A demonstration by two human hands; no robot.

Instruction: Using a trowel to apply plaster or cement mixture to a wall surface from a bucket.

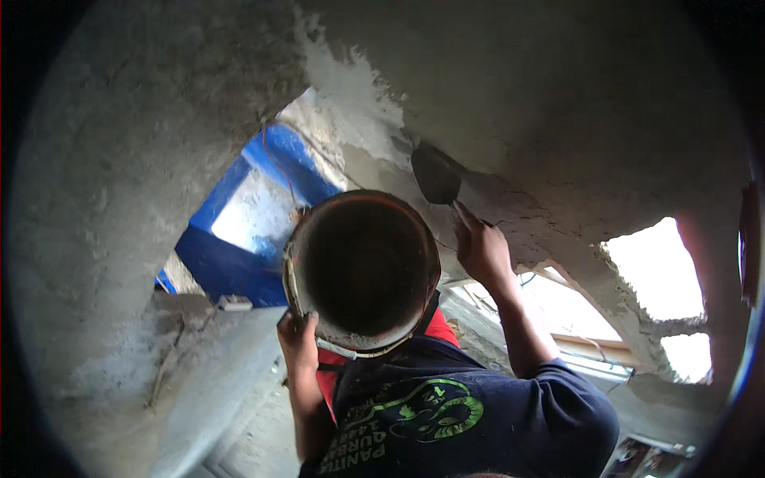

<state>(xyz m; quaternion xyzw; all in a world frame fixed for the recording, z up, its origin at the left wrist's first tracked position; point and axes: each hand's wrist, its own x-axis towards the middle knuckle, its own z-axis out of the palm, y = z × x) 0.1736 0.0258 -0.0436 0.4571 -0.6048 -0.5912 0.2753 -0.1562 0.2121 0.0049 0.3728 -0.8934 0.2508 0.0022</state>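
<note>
My left hand (298, 342) grips the rim of a round bucket (363, 342) at its lower left, thumb over the edge. The bucket's mouth faces up; its inside is dark, so its contents are hard to tell, and grey residue coats the inner wall. A wire-like handle runs along the near rim. My right hand (483, 248) is closed round the handle of a trowel (436, 175), index finger stretched along toward the blade. The dark blade lies against or very close to the grey plastered wall (558, 103), beside a paler, rough patch (351, 88).
Beyond the bucket's left side is an opening with blue-painted surfaces (227, 259). A small pale block (234, 303) rests on a ledge there. Bright, rough-edged openings (657, 267) break the wall at the right. Wooden framing (590, 348) shows below them.
</note>
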